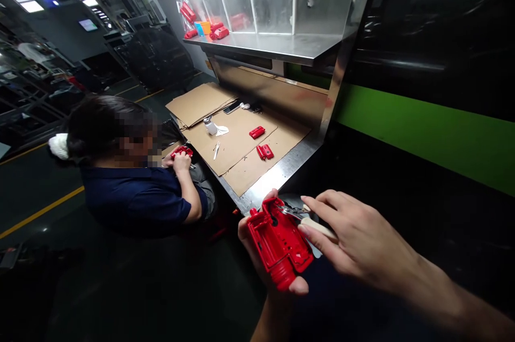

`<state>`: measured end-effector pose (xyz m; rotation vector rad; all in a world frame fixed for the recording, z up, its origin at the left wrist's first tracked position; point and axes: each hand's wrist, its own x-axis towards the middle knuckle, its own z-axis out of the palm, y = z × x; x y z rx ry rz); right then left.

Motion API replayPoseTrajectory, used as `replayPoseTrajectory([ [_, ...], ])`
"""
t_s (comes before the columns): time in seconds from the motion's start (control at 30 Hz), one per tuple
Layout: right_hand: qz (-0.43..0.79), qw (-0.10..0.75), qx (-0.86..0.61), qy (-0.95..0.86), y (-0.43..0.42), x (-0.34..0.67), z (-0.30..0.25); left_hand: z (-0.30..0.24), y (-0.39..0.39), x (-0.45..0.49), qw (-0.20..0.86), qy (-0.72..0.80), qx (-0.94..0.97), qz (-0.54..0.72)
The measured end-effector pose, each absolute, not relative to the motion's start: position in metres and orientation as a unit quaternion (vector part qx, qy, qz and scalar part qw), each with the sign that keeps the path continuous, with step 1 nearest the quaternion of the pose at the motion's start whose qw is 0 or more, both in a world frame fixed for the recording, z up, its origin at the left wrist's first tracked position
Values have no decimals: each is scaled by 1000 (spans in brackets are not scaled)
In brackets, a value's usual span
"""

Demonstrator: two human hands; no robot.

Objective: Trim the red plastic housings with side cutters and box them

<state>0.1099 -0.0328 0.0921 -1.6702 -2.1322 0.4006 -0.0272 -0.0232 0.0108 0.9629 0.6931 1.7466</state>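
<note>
A hollow red plastic housing (284,243) rests in my left hand (257,261), its open inner side turned up and a ribbed round end near my thumb. My left fingers wrap around it from below and behind. My right hand (354,229) is closed on a pair of nippers (319,228) with pale handles. Their metal jaws reach inside the upper edge of the housing. Whether the jaws touch or grip the plastic I cannot tell.
A co-worker (137,186) sits at left, holding a similar red part (182,151). On the cardboard-covered table (237,165) lie red parts (264,151), white-handled nippers (216,150), a small bottle (210,125) and a phone (232,108). Above runs a metal shelf (277,44) with red parts.
</note>
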Motion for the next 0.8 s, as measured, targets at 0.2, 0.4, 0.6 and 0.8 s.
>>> replayPoseTrajectory([
  [0.2, 172, 163, -610, -756, -29, 100, 97, 16, -22, -30, 444, 267, 473, 713],
  [0.4, 176, 148, -614, -755, -27, 97, 99, 14, -22, -32, 412, 292, 506, 700],
  [0.6, 216, 164, -593, -758, -25, 96, 103, 17, -23, -27, 325, 307, 549, 706],
  [0.8, 223, 186, -593, -751, -30, 94, 107, 12, -33, -15, 366, 334, 456, 739],
])
